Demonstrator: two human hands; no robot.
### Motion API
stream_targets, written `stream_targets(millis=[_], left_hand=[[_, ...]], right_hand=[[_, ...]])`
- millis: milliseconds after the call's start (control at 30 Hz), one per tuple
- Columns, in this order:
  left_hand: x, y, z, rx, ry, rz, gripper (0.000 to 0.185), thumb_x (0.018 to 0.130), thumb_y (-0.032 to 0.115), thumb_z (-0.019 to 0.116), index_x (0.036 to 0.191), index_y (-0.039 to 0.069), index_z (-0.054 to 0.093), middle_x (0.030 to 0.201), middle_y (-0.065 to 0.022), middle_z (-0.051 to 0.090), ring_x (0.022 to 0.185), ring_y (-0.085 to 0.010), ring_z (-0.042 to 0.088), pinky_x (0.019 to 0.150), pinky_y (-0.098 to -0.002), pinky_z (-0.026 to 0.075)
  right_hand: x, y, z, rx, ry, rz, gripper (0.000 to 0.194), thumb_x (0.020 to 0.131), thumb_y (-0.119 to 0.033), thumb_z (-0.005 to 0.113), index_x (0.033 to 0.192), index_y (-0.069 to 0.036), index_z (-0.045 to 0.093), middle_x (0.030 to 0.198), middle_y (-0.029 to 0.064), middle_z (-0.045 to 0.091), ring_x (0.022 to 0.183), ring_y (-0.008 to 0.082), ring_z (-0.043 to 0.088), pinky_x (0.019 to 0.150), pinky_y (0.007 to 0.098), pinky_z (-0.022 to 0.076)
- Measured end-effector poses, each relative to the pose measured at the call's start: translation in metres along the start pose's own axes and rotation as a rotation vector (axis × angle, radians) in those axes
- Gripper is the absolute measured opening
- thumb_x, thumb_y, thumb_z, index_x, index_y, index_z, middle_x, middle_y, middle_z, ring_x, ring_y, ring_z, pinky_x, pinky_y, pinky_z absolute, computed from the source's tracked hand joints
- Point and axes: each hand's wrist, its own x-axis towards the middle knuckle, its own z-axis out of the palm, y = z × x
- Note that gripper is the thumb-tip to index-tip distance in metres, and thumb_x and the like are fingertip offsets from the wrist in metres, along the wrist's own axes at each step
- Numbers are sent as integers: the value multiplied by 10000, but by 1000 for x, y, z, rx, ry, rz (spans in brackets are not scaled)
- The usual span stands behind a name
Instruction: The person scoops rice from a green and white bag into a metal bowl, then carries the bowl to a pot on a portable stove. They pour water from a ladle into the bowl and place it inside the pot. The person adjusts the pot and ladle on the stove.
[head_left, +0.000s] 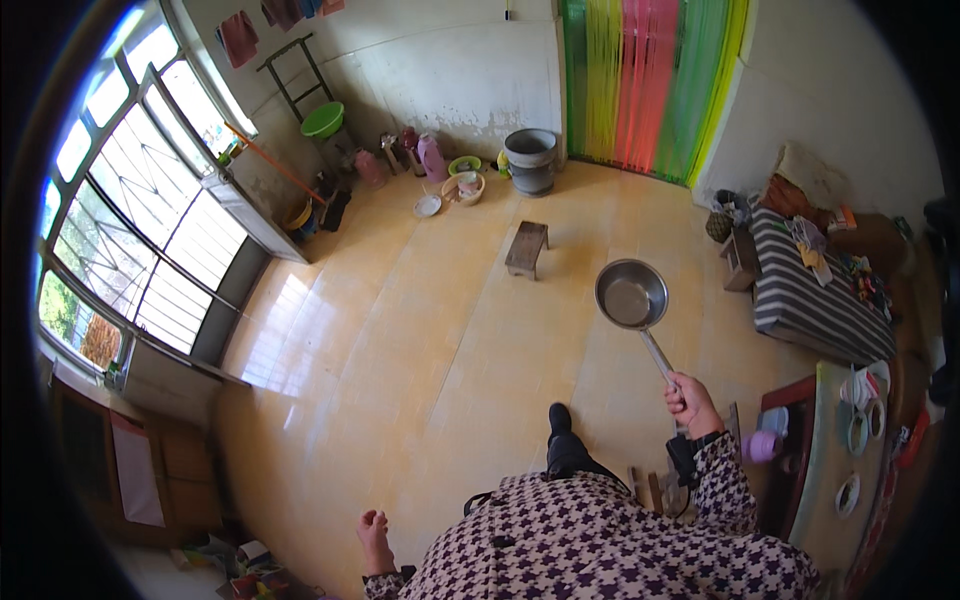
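Observation:
My right hand (691, 405) grips the handle of a stainless-steel water ladle (631, 296), held out in front of me at the right. Its round bowl faces up and no contents are plain in it. My left hand (375, 534) hangs low at my left side, fingers loosely curled, with nothing seen in it. Beyond the ladle, a small wooden stool (528, 248) stands on the tiled floor (420, 322). A grey metal bucket (531, 161) sits near the far wall, left of a doorway with a coloured strip curtain (637, 82).
At right are a glass-topped table (832, 480) and a striped-cloth seat (810, 292). Thermos flasks (431, 157), a basin (463, 189) and a plate (427, 206) line the far wall. A broom (335, 211) leans by the barred door (150, 232). Cardboard boxes (191, 472) lie left.

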Motion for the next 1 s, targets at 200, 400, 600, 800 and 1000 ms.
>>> stream_targets(millis=[200, 400, 600, 800, 1000], left_hand=[[23, 65, 71, 36, -13, -129, 272, 779, 170, 624, 1011, 60, 537, 850, -27, 571, 718, -121, 548, 602, -254, 419], [50, 122, 104, 80, -13, -160, 248, 784, 186, 623, 994, 86, 537, 832, 2, 561, 719, -106, 541, 620, -251, 414], [149, 187, 135, 75, 42, -176, 237, 779, 187, 618, 974, 73, 546, 812, -10, 569, 692, -117, 543, 602, -256, 420], [254, 285, 224, 144, -136, -142, 314, 793, 206, 605, 1040, 24, 535, 867, -49, 576, 763, -150, 560, 649, -276, 438], [320, 384, 297, 128, -231, 8, 353, 802, 234, 608, 1068, 20, 522, 898, -52, 570, 834, -153, 545, 734, -294, 419]], right_hand=[[78, -72, 53, 9, -23, -10, 154, 858, -235, 519, 818, -140, 405, 609, -18, 428, 421, 39, 353, 348, 173, 259], [159, -151, 121, -8, -48, -20, 161, 853, -231, 531, 817, -137, 405, 614, -13, 429, 441, 40, 364, 357, 173, 265], [251, -205, 198, 19, -33, -18, 167, 851, -238, 541, 824, -129, 416, 613, -2, 441, 440, 42, 363, 360, 170, 269], [313, -235, 262, 65, 16, -8, 153, 851, -226, 538, 814, -107, 449, 602, -4, 430, 424, 36, 358, 347, 156, 264], [379, -278, 316, 76, -3, 58, 160, 865, -220, 498, 767, -119, 421, 593, -3, 434, 432, 38, 370, 351, 165, 260]])
